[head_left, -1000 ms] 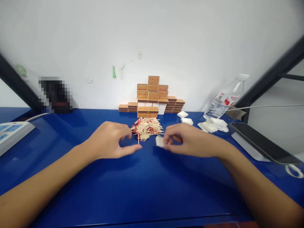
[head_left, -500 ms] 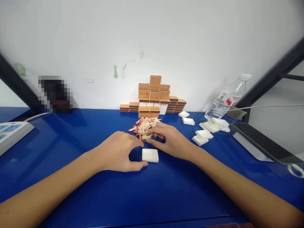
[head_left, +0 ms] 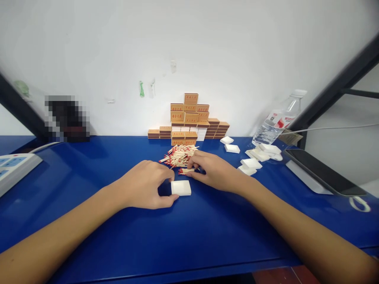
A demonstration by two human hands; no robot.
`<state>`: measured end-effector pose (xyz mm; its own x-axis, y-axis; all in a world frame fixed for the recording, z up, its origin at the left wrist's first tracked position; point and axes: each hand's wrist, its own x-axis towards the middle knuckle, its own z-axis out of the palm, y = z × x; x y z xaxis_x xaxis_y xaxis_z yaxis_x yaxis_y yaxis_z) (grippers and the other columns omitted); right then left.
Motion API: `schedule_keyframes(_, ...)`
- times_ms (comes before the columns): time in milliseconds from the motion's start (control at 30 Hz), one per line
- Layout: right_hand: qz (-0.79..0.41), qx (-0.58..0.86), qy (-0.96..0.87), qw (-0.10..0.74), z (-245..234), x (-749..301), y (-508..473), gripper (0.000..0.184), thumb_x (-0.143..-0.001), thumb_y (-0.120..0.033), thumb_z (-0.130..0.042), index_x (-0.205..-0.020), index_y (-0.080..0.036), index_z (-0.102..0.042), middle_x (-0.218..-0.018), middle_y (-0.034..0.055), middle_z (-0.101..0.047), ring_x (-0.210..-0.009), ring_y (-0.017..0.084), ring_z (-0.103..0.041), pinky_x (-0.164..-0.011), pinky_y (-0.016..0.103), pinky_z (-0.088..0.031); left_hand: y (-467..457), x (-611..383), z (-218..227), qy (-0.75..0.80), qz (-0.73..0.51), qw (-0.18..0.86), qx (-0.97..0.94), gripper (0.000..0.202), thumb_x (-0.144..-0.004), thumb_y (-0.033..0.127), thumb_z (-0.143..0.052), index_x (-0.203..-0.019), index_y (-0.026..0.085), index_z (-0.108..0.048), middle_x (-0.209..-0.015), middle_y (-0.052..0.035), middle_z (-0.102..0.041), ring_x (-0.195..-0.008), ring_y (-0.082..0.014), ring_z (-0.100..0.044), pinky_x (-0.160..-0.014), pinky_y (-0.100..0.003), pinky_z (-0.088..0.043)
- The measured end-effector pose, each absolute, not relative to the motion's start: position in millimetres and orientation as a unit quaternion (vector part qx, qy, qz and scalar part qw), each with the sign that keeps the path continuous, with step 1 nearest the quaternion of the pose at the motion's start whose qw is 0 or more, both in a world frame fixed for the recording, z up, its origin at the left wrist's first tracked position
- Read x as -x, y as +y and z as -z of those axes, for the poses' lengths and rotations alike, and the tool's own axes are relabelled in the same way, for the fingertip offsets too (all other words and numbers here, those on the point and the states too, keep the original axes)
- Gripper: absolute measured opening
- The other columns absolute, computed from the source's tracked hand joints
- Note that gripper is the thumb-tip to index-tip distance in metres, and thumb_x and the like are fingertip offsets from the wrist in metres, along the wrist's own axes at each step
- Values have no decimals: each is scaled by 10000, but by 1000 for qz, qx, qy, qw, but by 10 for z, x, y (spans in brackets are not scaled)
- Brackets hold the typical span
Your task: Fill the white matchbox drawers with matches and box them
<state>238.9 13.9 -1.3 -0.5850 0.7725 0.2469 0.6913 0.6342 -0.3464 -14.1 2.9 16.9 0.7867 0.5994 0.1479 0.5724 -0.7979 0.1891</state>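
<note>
A small white matchbox tray (head_left: pixel 181 188) sits at the middle of the blue table, its hollow side up. My left hand (head_left: pixel 151 184) has its thumb and forefinger closed on the tray's left end. Just behind the tray, my right hand (head_left: pixel 209 169) pinches a small bunch of matches (head_left: pixel 184 171), their red heads pointing left. A loose heap of matches (head_left: pixel 179 156) lies beyond both hands, partly covered by the right fingers.
Orange matchboxes (head_left: pixel 191 117) are stacked against the wall behind the heap. Several empty white trays (head_left: pixel 251 163) lie to the right, near a water bottle (head_left: pixel 275 122) and a phone (head_left: pixel 322 169) on a white support. A power strip (head_left: pixel 20 169) is at the left edge.
My left thumb and forefinger have closed on the tray, which now sits slightly tilted. My right hand has drawn a small bunch of matches away from the heap toward the tray.
</note>
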Motion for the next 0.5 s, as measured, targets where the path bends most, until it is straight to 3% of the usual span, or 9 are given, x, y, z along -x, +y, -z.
schedule_keyframes(167, -130, 398, -889, 185, -13, -2492, 145, 181, -1008, -383, -657, -1036, -204, -651, -1017, 61, -635, -913, 197, -574, -770, 314, -434, 51, 141, -173, 316, -100, 60, -942, 268, -846, 446, -696, -825, 181, -720, -694, 6, -656, -565, -139, -532, -570, -296, -330)
schedule_keyframes(367, -149, 403, -886, 173, -14, -2477, 134, 184, -1015, -365, -648, -943, -196, -632, -953, 45, -625, -839, 177, -559, -717, 302, -417, 66, 148, -161, 322, -98, 60, -940, 282, -854, 463, -689, -831, 185, -730, -681, 8, -646, -569, -145, -544, -570, -302, -334)
schedule_keyframes(500, -132, 405, -886, 180, -22, -2454, 91, 193, -1016, -374, -646, -1090, -196, -659, -1051, 72, -627, -895, 192, -580, -766, 319, -446, 66, 162, -156, 320, -100, 61, -940, 284, -856, 462, -687, -844, 183, -738, -686, 6, -650, -573, -146, -553, -569, -307, -342)
